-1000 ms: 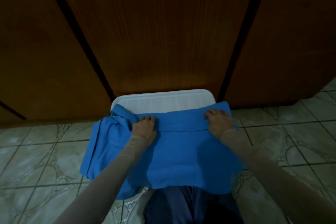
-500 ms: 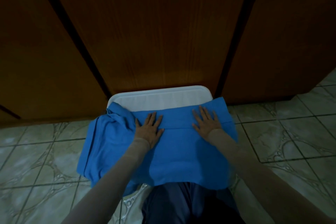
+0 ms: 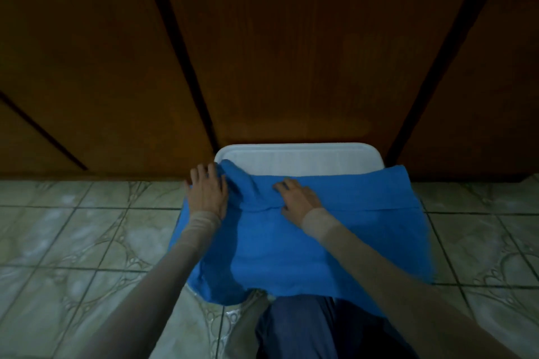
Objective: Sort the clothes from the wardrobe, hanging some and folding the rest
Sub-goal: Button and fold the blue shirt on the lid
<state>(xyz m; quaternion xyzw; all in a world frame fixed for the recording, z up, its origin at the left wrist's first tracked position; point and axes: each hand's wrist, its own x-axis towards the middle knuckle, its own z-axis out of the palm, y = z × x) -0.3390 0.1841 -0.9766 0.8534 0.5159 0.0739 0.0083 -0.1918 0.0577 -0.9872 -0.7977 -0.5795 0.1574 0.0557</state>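
A floor of pale green patterned tiles (image 3: 73,242) was seen running up to dark brown wooden wardrobe doors (image 3: 291,52), which filled the upper part of the view and were all closed. Against the foot of the middle door a white plastic stool (image 3: 297,156) was stood, and only its far rim was left uncovered. Over the rest of the stool a blue garment (image 3: 320,242) was spread, its near edge hung over the stool's front toward the person's knees, where dark blue trousers (image 3: 306,326) could be made out. At the stool's far left corner the garment was bunched into a raised fold (image 3: 236,178), and a horizontal crease was seen across the cloth just nearer than the stool's bare rim. Nothing lay between the hands and the cloth.

Both arms were reached forward from the bottom of the view in thin beige sleeves (image 3: 335,227). The left hand (image 3: 207,192) was laid at the stool's left edge, beside the bunched fold, its fingers extended and relaxed on the cloth, with nothing clasped. The right hand (image 3: 297,201) was set on the garment just right of the fold, near the stool's middle, fingers bent at the knuckles and pressed onto the fabric; whether cloth was pinched could not be told.
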